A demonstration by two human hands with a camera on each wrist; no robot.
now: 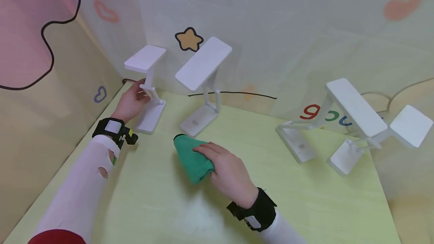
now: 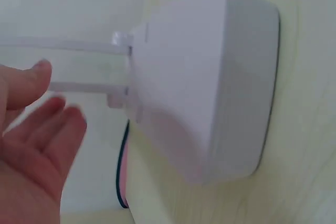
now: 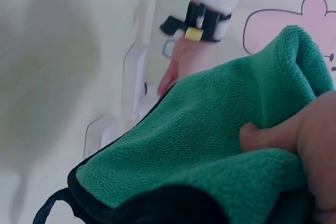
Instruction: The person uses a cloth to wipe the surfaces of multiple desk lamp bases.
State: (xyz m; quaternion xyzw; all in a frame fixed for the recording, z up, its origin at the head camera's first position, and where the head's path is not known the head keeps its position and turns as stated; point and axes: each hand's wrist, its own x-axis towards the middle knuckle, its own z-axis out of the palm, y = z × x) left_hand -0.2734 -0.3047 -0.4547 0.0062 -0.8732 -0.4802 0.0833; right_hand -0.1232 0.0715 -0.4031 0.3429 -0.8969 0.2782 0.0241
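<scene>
So my right hand [image 1: 232,170] has its grip clamped on a bunched-up green cloth [image 1: 193,159], thumb pressed into the fuzzy fabric. The cloth has black trim and a little black loop sticking out at one corner. It's a bit nearer the table's [image 1: 152,206] left edge than its right, just in front of the second lamp [image 1: 204,64].

Meanwhile my left hand [image 1: 130,102] is over near the back left corner, at the folding arm of the first lamp [image 1: 150,118]. Thumb and fingers are apart there, but the wrist view's pretty blurry, so honestly I can't tell if they're touching it. That lamp stands on its flat base with the head above my fingers.

The second one's beside it along the back edge. The third lamp [image 1: 356,108] and fourth lamp [image 1: 411,125] stand close together towards the back right corner. All four are white. Behind them there's a pale backdrop [image 1: 257,48] with an orange star [image 1: 188,39] on it.
</scene>
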